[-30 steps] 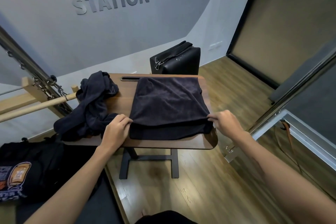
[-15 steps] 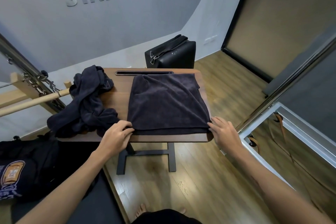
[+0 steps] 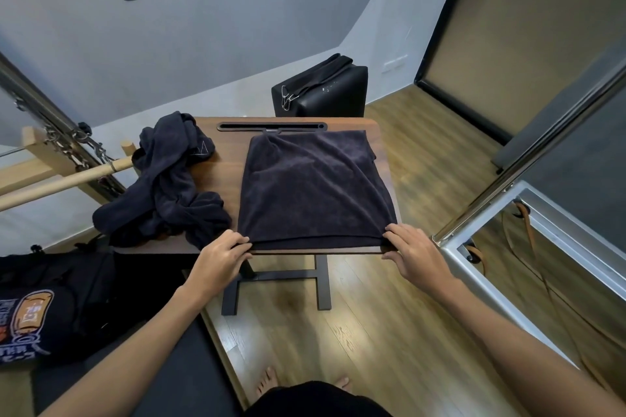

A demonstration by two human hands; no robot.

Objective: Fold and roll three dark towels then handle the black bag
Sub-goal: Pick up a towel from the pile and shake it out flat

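Hands pinch folded towel's two near corners.

Towel matt fuzzy cloth; table smooth dark wood; bag leather-like.

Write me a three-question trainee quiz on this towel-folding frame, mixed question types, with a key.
1. True or false: the left hand and right hand hold the folded towel at its near corners.
2. Where does the crumpled towel pile lie relative to the folded towel? A) its left B) its right C) on top
3. Fill in: the black bag stands on the floor beyond the ____.

Key: 1 true; 2 A; 3 table.
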